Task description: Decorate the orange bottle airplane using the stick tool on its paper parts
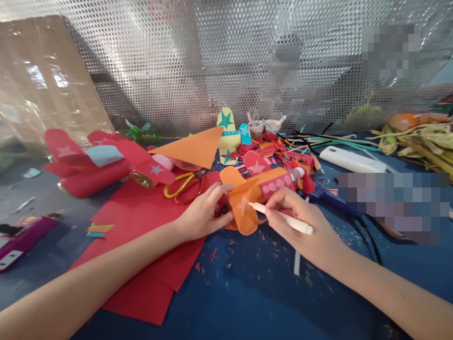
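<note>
A toy airplane (249, 191) made of a plastic bottle covered in orange paper lies in front of me, its clear neck pointing right. My left hand (205, 210) grips its left end between thumb and fingers. In my right hand (300, 217) is a white marker (292, 221), held like a pen. Its tip meets the pale star (243, 204) on the near orange wing. A pink band with light dots wraps the bottle. Under my left forearm are red paper sheets (138, 255), and scissors (184, 186) with yellow and red handles lie beside that hand.
Behind the airplane lie a pile of paper scraps (272, 151), an orange paper piece (194, 146) and a yellow paper airplane (226, 134). A red airplane (95, 177) sits left, near a purple cutter (26, 241). Right are a white stick-shaped object (352, 159) and a blue glue gun (332, 200).
</note>
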`<state>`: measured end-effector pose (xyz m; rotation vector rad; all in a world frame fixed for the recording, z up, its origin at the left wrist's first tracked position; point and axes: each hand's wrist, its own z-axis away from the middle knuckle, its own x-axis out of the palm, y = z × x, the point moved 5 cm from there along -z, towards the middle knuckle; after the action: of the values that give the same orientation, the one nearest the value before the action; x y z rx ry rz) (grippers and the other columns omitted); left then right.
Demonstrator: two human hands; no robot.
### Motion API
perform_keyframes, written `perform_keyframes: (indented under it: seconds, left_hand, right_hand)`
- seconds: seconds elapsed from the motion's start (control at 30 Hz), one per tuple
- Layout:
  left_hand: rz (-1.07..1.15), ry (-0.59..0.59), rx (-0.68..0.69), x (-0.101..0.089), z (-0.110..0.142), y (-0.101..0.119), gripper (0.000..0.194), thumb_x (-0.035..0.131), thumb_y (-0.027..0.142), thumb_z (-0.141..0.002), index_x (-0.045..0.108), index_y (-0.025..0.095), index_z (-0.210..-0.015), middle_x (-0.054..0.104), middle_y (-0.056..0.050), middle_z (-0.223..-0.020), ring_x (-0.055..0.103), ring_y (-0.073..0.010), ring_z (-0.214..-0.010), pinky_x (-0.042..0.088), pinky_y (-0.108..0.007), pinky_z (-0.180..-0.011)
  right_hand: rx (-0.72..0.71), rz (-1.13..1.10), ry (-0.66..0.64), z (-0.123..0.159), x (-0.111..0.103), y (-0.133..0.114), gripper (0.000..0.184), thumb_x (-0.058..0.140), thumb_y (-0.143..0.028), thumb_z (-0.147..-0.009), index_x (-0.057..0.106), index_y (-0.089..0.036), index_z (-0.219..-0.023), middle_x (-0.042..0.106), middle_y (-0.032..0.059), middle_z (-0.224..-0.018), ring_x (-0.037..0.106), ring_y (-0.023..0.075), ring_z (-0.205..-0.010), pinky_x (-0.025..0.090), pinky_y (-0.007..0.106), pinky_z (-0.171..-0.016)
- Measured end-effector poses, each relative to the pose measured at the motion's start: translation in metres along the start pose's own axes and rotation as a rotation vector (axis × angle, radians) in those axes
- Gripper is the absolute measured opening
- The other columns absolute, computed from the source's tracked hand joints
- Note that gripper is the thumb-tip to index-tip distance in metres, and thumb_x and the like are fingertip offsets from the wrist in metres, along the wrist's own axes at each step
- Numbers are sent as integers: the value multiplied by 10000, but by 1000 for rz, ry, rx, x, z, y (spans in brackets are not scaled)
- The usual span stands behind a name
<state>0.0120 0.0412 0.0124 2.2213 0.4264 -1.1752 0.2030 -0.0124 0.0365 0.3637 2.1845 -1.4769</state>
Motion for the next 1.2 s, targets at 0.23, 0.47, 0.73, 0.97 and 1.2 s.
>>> perform_keyframes:
  seconds: [0.23,0.47,0.73,0.97,1.2]
  left_hand:
    - [7,7,5,-1,0,0,410,493,339,-887,349,210,-1250,540,-67,-1018,578,-160,-795,517,-304,-675]
    - [5,-4,10,-1,0,1,402,486,346,-896,344,211,-1247,538,-75,-1040,572,-154,-783,512,-298,-662]
    - [8,-1,-2,0,0,0,420,501,353,-892,342,207,-1252,539,-62,-984,586,-179,-835,522,-320,-702]
    - [-9,12,27,-1,0,1,418,497,359,-902,340,206,-1258,545,-88,-1057,584,-165,-817,520,-300,-673]
    - [-11,24,39,-1,0,1,419,504,346,-898,347,196,-1257,549,-95,-1066,595,-186,-874,520,-303,-680]
  right_hand:
    - [17,6,11,0,0,0,115,517,-278,-884,488,-217,-791,530,-52,-606,471,91,-491,334,220,-444]
    - [27,-5,22,1,-1,2,120,511,-277,-890,489,-213,-791,526,-53,-615,469,86,-497,349,211,-452]
    - [19,18,31,0,-1,2,120,509,-275,-890,484,-217,-788,529,-48,-622,473,93,-498,352,218,-456]
    - [8,11,22,0,0,3,127,509,-285,-893,482,-218,-788,535,-48,-618,486,94,-505,362,221,-461]
    - [-2,11,15,1,0,3,121,513,-267,-893,489,-213,-788,539,-52,-630,482,84,-515,361,213,-467]
